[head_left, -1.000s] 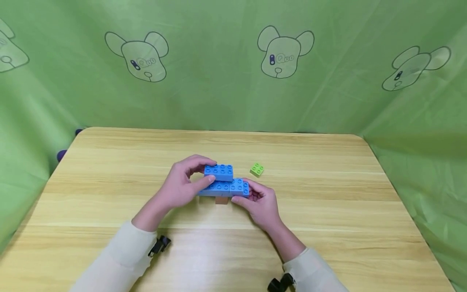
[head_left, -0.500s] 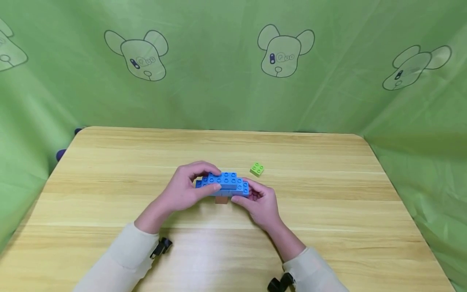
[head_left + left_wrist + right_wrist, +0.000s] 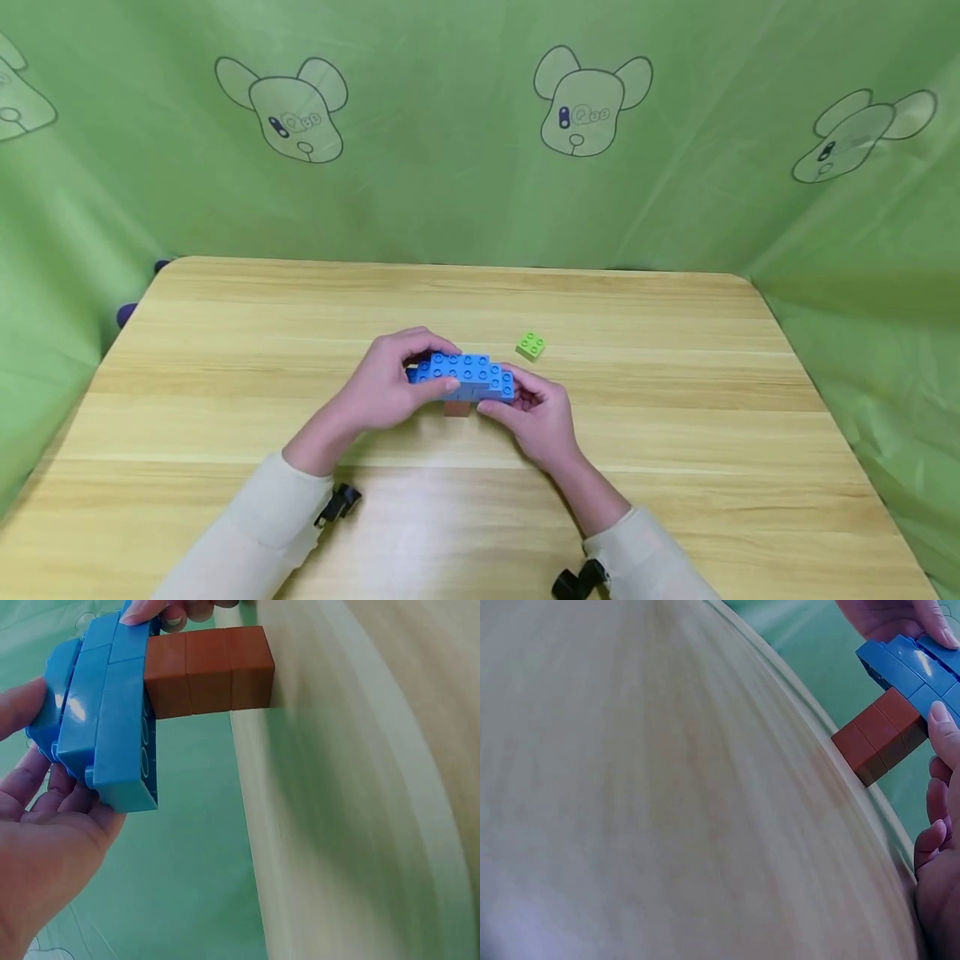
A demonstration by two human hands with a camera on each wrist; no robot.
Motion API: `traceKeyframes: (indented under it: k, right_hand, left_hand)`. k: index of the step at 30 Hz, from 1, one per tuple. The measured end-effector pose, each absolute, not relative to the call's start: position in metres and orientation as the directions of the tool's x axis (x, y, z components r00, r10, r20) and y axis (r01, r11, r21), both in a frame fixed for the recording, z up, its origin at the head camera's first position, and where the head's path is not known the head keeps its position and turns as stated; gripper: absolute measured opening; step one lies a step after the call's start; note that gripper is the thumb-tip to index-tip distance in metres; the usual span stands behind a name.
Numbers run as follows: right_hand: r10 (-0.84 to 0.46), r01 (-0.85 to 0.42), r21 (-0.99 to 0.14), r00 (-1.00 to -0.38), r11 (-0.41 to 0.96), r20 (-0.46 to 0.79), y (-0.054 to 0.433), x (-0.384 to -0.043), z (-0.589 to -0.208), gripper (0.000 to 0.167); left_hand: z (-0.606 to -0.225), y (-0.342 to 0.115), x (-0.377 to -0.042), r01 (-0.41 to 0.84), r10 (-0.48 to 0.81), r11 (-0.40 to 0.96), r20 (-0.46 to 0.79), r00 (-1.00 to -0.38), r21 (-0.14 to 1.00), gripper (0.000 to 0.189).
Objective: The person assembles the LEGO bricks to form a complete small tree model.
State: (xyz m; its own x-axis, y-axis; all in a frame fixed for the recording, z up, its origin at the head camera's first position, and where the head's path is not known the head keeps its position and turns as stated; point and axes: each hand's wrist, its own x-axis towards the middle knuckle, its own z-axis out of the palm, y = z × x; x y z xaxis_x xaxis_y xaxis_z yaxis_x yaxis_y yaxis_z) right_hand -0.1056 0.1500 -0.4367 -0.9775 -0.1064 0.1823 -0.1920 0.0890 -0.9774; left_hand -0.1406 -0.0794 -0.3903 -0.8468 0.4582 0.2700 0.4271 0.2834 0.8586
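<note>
A brown brick column (image 3: pixel 210 671), three bricks tall in the left wrist view, stands on the table beneath stepped layers of blue bricks (image 3: pixel 112 712). My left hand (image 3: pixel 386 385) pinches the top blue brick (image 3: pixel 468 367) between thumb and fingers at its left part. That brick sits on the middle of the blue layers below. On the other side, my right hand (image 3: pixel 542 417) grips the right end of the lower blue bricks (image 3: pixel 506 387), its thumb on the near face, as the right wrist view also shows. Fingers hide the structure's left end in the head view.
A small lime-green brick (image 3: pixel 530 346) lies on the wooden table (image 3: pixel 675 400), just behind and right of the structure. Green cloth (image 3: pixel 450 192) with mouse-head drawings hangs behind the table and along both sides.
My left hand has brought the top blue brick down and to the right, from above the left part onto the middle of the lower blue bricks. My right hand has kept its hold.
</note>
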Motion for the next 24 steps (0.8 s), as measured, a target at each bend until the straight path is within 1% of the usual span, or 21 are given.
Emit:
traceKeyframes:
  k: [10,17,22,24]
  right_hand:
    - [-0.092,-0.21,-0.976,-0.975,0.059,0.204,0.155,-0.116,-0.467,0.044]
    - [-0.087,-0.242,-0.968,-0.968,0.058,0.237,0.156,-0.116,-0.467,0.043]
    - [-0.086,-0.223,-0.973,-0.972,0.062,0.218,0.155,-0.116,-0.466,0.045]
    - [-0.094,-0.219,-0.973,-0.973,0.072,0.212,0.153,-0.113,-0.458,0.044]
  left_hand:
    - [-0.39,-0.076,-0.14,0.428,0.438,0.299,0.275,-0.856,0.853,0.026]
    - [-0.395,-0.074,-0.142,0.425,0.426,0.301,0.278,-0.861,0.854,0.024]
    - [-0.399,-0.077,-0.139,0.392,0.414,0.282,0.258,-0.873,0.876,0.025]
    - [-0.402,-0.078,-0.137,0.385,0.413,0.266,0.256,-0.874,0.884,0.028]
